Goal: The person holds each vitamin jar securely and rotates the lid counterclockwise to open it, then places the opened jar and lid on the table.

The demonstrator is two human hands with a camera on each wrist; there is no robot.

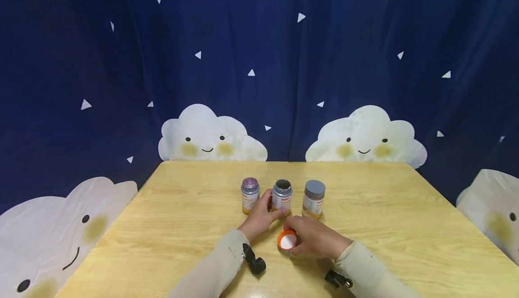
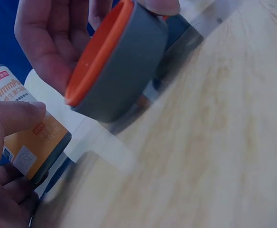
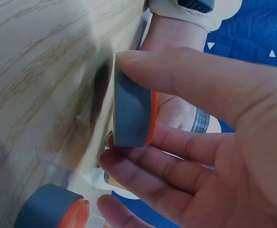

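My left hand point(image 1: 259, 219) grips the middle pill bottle point(image 1: 282, 201), a grey bottle with a white and orange label, standing upright with its mouth uncovered. In the left wrist view, the thumb lies across the label. Just in front, my right hand point(image 1: 318, 238) holds a grey screw lid point(image 3: 133, 109) with an orange inner rim and white liner, its inside facing up. The thumb is on one side of it and fingers are on the other. A second grey and orange lid point(image 3: 48, 206) lies on the table near the right hand, hidden in the head view.
Left of the gripped bottle stands a bottle point(image 1: 250, 196) with a purplish top and no grey lid on it. To the right is a bottle point(image 1: 314, 199) with its grey lid on. All stand on a wooden table point(image 1: 194, 190) before a dark blue curtain point(image 1: 227, 82).
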